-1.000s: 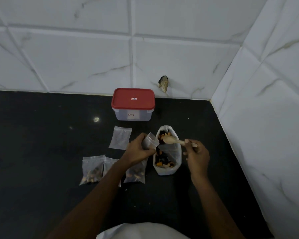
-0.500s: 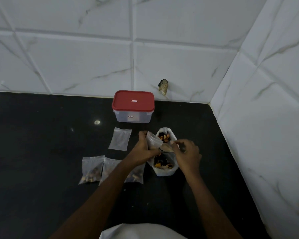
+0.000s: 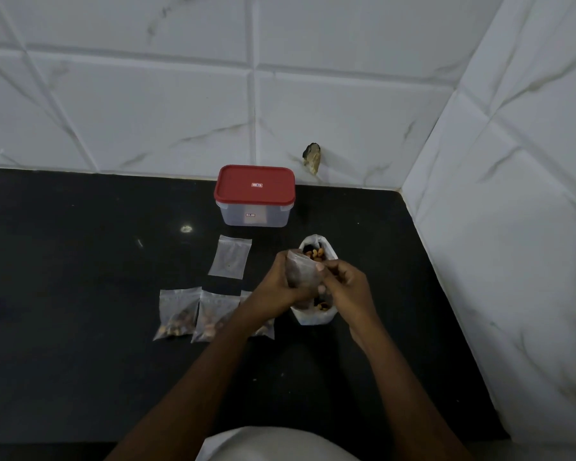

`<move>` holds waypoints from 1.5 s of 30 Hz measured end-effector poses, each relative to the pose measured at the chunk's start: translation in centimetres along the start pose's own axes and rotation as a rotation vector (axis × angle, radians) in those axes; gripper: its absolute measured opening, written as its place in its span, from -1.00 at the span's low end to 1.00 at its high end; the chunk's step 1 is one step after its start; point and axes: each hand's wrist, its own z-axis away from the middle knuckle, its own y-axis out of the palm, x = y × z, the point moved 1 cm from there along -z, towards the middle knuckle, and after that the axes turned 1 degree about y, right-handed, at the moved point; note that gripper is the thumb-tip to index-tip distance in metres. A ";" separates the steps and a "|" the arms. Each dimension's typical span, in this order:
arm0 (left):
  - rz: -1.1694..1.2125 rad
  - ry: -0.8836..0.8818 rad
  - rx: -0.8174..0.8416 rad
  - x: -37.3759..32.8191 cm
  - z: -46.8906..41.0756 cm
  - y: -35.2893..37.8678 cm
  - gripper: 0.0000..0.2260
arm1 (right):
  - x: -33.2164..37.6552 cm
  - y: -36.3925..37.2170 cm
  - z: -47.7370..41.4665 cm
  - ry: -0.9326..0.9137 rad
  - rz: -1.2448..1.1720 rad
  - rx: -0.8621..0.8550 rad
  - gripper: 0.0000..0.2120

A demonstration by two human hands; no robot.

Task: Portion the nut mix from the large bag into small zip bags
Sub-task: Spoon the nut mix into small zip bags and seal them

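Clear plastic, the small zip bag sits pinched between both hands directly over the large bag of nut mix: left hand wraps its side, right hand grips its opposite edge.

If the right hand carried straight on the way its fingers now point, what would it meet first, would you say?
The right hand points leftward at the small zip bag held up by the left hand, and its fingertips seem already on it. So it would meet that bag first, though depth is unclear.
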 end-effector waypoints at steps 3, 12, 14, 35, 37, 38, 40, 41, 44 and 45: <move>0.116 -0.007 -0.099 0.3 0.6 0.0 -0.68 | -0.2 -0.1 0.3 -0.011 0.014 0.001 -0.90; 0.245 -0.044 -0.231 1.0 2.6 0.5 -0.79 | -0.9 0.7 1.9 0.072 -0.076 0.000 -0.86; 0.216 -0.036 -0.222 1.1 3.0 0.3 -0.81 | -0.9 0.8 2.1 0.075 -0.056 0.006 -0.89; -0.098 0.142 -0.152 0.8 3.6 -1.1 -0.90 | -0.4 2.0 2.3 -0.065 0.142 -0.041 -0.91; -0.113 0.170 -0.191 0.7 3.4 -1.0 -0.91 | -0.3 2.0 2.7 -0.076 0.092 0.008 -0.88; -0.122 0.181 -0.204 0.7 3.3 -1.0 -0.91 | -0.2 2.0 2.8 -0.074 0.086 0.024 -0.87; -0.124 0.183 -0.209 0.8 3.0 -1.0 -0.92 | -0.1 1.9 2.9 -0.060 0.089 0.031 -0.85; -0.121 0.181 -0.207 0.8 2.9 -1.0 -0.92 | -0.1 1.8 2.9 -0.051 0.090 0.021 -0.84; -0.111 0.166 -0.201 0.7 2.8 -0.8 -0.90 | -0.2 1.5 2.8 -0.049 0.081 -0.014 -0.86; -0.101 0.157 -0.189 0.6 2.8 -0.7 -0.89 | -0.4 1.4 2.8 -0.053 0.076 -0.023 -0.86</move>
